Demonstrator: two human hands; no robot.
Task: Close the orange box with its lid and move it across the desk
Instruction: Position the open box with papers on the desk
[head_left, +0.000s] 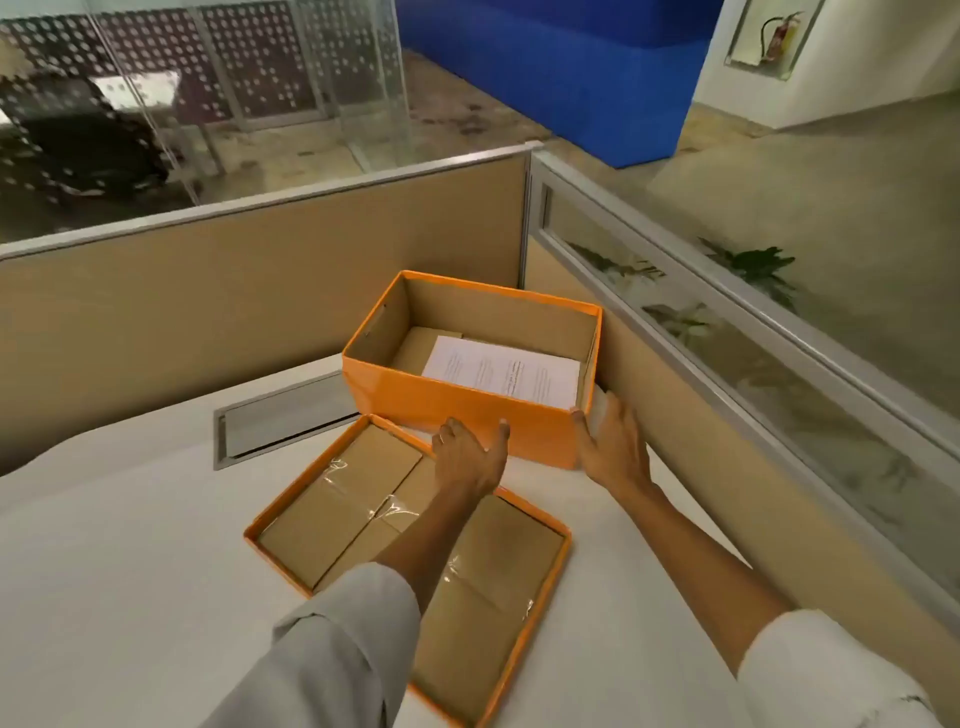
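The orange box (415, 400) stands open in the desk's far right corner, a printed white sheet (501, 370) lying inside it. Its orange lid (540, 603) lies upside down on the desk just in front, brown inner side up with clear tape across it. My left hand (467, 460) reaches over the lid, fingers spread against the box's near wall. At the box's near right corner, my right hand (613, 444) lies flat with its thumb on the corner. Neither hand holds anything.
Beige partition panels (208, 312) wall the desk at the back and right, and the box sits close to the right one. A metal cable flap (280, 421) is set into the white desk (130, 571) left of the box.
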